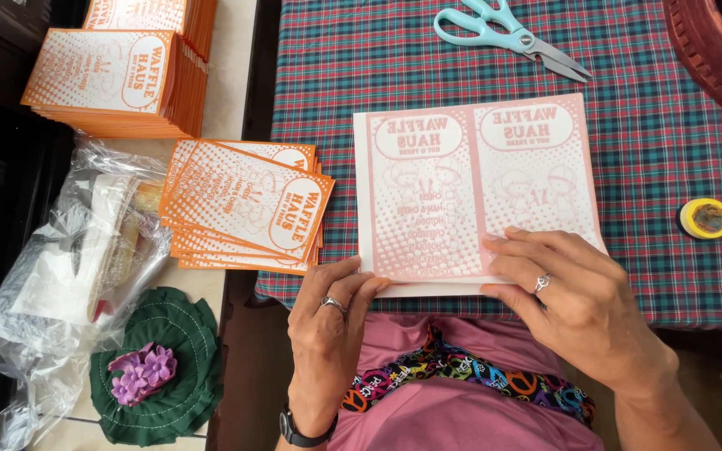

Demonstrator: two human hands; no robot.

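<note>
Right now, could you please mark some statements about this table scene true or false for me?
1. Both hands rest on the pale sheet. True: left hand at its near corner, right hand on its near edge.
2. The scissors are red. False: their handles are light blue.
3. The tape roll is yellow. True.
4. The orange packets lie on the plaid cloth. False: they sit beside it, on the tan surface.
</note>
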